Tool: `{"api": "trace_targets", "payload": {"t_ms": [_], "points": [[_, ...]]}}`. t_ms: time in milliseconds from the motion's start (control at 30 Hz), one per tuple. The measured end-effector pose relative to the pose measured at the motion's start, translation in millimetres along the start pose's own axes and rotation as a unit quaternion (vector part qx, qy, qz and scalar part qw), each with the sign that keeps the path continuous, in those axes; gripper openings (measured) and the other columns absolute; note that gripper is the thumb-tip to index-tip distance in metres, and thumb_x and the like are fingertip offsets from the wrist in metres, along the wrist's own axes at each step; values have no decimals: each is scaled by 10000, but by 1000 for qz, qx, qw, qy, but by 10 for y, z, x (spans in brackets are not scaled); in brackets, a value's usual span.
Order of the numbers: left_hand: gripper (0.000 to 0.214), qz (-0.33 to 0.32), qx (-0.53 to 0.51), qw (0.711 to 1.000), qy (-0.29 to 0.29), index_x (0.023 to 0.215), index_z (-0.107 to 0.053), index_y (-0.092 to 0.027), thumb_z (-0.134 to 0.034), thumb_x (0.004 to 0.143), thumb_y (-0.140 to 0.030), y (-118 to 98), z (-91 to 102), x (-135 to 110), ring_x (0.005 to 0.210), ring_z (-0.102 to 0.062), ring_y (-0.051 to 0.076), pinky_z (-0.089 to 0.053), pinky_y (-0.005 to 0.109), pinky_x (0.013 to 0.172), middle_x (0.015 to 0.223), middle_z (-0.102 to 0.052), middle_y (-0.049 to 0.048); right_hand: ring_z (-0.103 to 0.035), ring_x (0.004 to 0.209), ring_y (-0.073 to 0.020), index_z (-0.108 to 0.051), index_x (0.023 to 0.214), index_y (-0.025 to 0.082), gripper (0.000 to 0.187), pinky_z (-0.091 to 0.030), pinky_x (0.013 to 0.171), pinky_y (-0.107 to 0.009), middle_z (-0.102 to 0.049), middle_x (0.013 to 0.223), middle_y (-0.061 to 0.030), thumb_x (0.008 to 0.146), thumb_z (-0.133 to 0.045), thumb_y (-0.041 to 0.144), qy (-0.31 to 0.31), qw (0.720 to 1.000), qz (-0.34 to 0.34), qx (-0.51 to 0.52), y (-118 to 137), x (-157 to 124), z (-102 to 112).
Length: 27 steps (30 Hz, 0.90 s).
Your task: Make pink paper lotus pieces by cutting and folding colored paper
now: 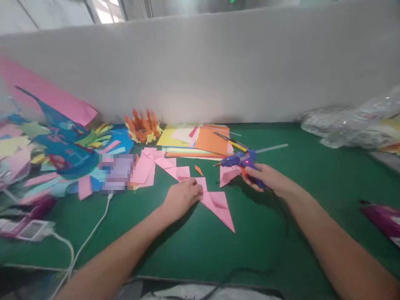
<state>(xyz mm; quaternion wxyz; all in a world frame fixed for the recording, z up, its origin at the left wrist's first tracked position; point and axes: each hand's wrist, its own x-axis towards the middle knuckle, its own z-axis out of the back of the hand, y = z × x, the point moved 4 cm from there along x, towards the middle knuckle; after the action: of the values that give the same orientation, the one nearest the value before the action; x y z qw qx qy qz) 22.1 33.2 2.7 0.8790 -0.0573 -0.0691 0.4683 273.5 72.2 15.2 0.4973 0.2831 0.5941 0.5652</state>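
Observation:
My right hand (265, 178) is closed around the handle of a blue glue gun (240, 159), whose tip points left and whose red light glows. A clear glue stick (272, 148) juts from its back. My left hand (183, 196) rests with curled fingers on the upper end of a folded pink paper piece (218, 205) lying on the green table (256, 237). Another pink paper piece (227, 174) lies just under the gun's nozzle. More pink folded pieces (162, 163) lie to the left.
A stack of coloured paper sheets (200, 141) lies behind, with scissors or pencils (233, 143) on it. Orange paper flowers (142, 125) and a heap of paper scraps (62, 150) are at left. White cables (90, 233) run along the left; plastic bags (353, 125) sit right.

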Motion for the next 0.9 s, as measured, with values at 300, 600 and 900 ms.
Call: {"api": "trace_targets", "payload": {"t_ms": [300,600,900], "points": [[249,-12,-22,1000,-2,904,-620,-200,-505,889,-419,-26,70,12,847,-568,181,-430,248,624,951,-602,25,-460,469,-89,-529,629,162,542,-372,469,-220,-507,550,14,698,-584,697,11,998,51,42,28,-5,49],[120,-59,-131,988,-48,783,-566,-135,-558,872,-214,-48,-8,45,821,-527,182,-448,302,756,857,-580,59,-500,520,-115,-593,673,149,547,-398,513,-242,-566,573,-5,570,-692,678,-186,977,20,-102,1,28,345],[91,-73,-144,986,-44,845,-574,-149,-540,882,-225,-45,4,41,837,-526,187,-433,313,769,888,-572,59,-608,566,-203,-614,665,167,460,-363,506,-268,-645,596,-42,696,-583,624,-305,888,-22,-343,-103,76,615]]}}
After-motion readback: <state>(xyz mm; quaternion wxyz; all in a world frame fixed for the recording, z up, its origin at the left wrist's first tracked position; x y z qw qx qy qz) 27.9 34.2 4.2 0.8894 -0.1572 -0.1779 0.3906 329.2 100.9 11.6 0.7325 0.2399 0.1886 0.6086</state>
